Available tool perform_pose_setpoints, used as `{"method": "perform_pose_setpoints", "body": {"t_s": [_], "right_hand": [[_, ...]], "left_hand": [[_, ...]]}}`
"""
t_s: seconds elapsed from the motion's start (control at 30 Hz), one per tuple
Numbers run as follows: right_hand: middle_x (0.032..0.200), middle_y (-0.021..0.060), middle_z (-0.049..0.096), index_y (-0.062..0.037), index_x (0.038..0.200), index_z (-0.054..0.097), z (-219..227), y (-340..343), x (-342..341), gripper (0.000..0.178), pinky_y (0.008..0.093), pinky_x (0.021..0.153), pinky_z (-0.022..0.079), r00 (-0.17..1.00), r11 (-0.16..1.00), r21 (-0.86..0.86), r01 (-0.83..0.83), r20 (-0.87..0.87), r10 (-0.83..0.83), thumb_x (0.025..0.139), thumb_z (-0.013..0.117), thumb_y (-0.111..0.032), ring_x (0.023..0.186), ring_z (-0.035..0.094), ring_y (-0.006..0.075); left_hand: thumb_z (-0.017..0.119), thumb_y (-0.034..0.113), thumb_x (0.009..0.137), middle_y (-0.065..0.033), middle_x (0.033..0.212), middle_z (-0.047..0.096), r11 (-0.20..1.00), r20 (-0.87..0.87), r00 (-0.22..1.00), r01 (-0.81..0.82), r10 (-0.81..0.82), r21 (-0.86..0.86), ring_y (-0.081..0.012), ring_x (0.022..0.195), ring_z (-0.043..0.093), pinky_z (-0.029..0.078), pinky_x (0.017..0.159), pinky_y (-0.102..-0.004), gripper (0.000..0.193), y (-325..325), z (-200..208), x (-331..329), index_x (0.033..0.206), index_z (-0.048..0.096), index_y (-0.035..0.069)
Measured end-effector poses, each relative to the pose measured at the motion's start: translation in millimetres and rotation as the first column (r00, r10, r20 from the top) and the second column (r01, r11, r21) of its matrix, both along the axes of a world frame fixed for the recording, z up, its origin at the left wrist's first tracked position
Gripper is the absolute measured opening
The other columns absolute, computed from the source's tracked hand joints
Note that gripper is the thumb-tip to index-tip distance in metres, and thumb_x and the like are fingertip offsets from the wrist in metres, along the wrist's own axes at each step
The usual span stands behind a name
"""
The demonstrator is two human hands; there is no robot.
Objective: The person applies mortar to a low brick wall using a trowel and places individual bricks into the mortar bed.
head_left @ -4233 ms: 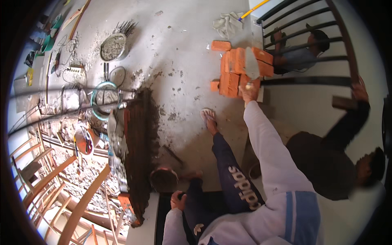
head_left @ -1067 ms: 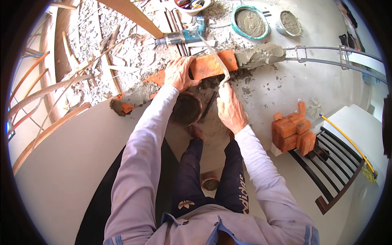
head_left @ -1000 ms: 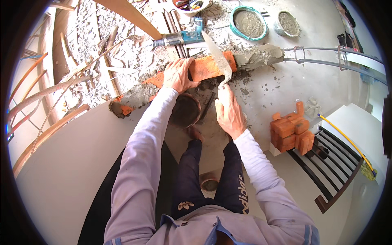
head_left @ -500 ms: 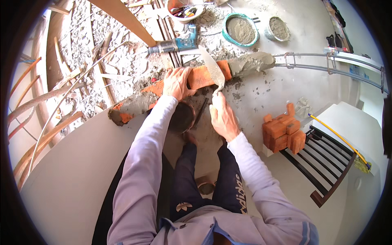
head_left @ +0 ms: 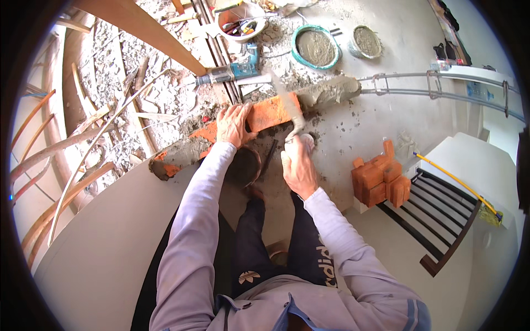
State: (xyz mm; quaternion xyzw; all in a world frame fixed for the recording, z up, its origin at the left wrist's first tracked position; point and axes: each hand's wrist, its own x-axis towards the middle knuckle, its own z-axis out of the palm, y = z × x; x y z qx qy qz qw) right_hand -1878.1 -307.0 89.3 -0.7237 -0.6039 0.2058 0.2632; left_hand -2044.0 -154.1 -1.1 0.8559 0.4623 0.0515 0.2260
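My left hand [head_left: 234, 124] is closed over the left end of an orange brick [head_left: 270, 113], thumb on its near side. The brick lies in line with the mortar-covered course of the low wall [head_left: 334, 92]. In my right hand [head_left: 301, 168] is a trowel [head_left: 296, 126], gripped by the handle. Its blade points away from me across the brick's right end and is smeared by motion. Grey mortar sticks to the wall top on both sides of the brick. Part of the brick is hidden under my left fingers.
Beyond the wall stand two mortar buckets [head_left: 316, 46] [head_left: 366, 42], a tool bucket [head_left: 240, 23] and a blue power drill [head_left: 243, 69]. Rubble covers the far left, with a wooden post [head_left: 149, 33]. Steel rebar [head_left: 441, 83] extends right. Stacked bricks [head_left: 378, 179] sit beside a dark rack [head_left: 441, 215].
The trowel's blade has gone from sharp to blurred, and my right wrist has turned a little. My left hand keeps its hold on the brick. The whole view has shifted slightly.
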Motion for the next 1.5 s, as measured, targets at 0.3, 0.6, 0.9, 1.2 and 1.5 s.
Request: {"method": "perform_pose_setpoints", "body": {"t_s": [0.3, 0.6, 0.9, 1.2, 1.5], "right_hand": [[0.112, 0.027, 0.056, 0.0029, 0.136, 0.033, -21.5, 7.8, 33.5, 0.05, 0.0486, 0.079, 0.052, 0.992, 0.946, -0.312, -0.087, -0.112, 0.054, 0.095, 0.052, -0.018, 0.096, 0.06, 0.0439], [0.114, 0.0298, 0.056, 0.0016, 0.134, 0.037, 30.7, 48.2, 83.8, 0.05, 0.0507, 0.085, 0.049, 0.956, 0.912, -0.334, -0.238, -0.249, 0.158, 0.091, 0.056, -0.015, 0.099, 0.058, 0.0476], [0.095, 0.0313, 0.066, 0.0096, 0.097, 0.061, 28.7, 244.9, 126.3, 0.031, 0.0477, 0.08, 0.053, 0.676, 0.307, -0.85, -0.427, -0.074, 0.733, 0.086, 0.051, -0.017, 0.089, 0.066, 0.0435], [0.075, 0.015, 0.066, 0.0027, 0.082, 0.062, -12.4, 273.2, 50.9, 0.02, 0.0406, 0.052, 0.05, 0.333, -0.11, -0.814, -0.57, -0.351, 0.875, 0.082, 0.057, -0.016, 0.059, 0.065, 0.0237], [0.063, 0.0004, 0.049, -0.0084, 0.1, 0.05, 0.6, 314.8, 38.0, 0.016, 0.0259, 0.034, 0.041, 0.637, -0.218, -0.739, -0.638, -0.665, 0.391, 0.094, 0.057, -0.021, 0.046, 0.051, 0.0077]], "left_hand": [[0.085, 0.034, 0.055, -0.0036, 0.133, 0.055, 0.999, -0.002, 1.0, -0.008, 0.008, -0.042, -0.0222, 0.129, 0.046, 0.029, 0.11, -0.0484, 0.094, -3.3, 0.1, 2.6, 0.138, 0.046, 0.017], [0.083, 0.042, 0.058, -0.0049, 0.145, 0.044, 0.996, -0.105, 0.993, -0.066, 0.061, -0.052, -0.0245, 0.138, 0.035, 0.018, 0.113, -0.0592, 0.102, -9.1, 14.1, 15.0, 0.145, 0.037, 0.016], [0.072, 0.051, 0.074, -0.0046, 0.159, 0.022, 0.97, -0.267, 0.949, -0.209, 0.171, -0.121, -0.0293, 0.148, 0.013, 0.01, 0.112, -0.0682, 0.093, -93.1, 37.3, 88.6, 0.152, 0.027, 0.027], [0.062, 0.033, 0.086, -0.0027, 0.159, 0.021, 0.956, -0.22, 0.94, -0.283, 0.261, -0.075, -0.0285, 0.148, 0.013, 0.009, 0.111, -0.0701, 0.075, -102.4, 29.1, 93.3, 0.152, 0.027, 0.029], [0.05, 0.027, 0.092, -0.0025, 0.158, 0.024, 0.951, -0.214, 0.934, -0.304, 0.286, -0.06, -0.0269, 0.147, 0.017, 0.01, 0.111, -0.0703, 0.063, -98.3, 29.8, 97.7, 0.15, 0.029, 0.03]]}}
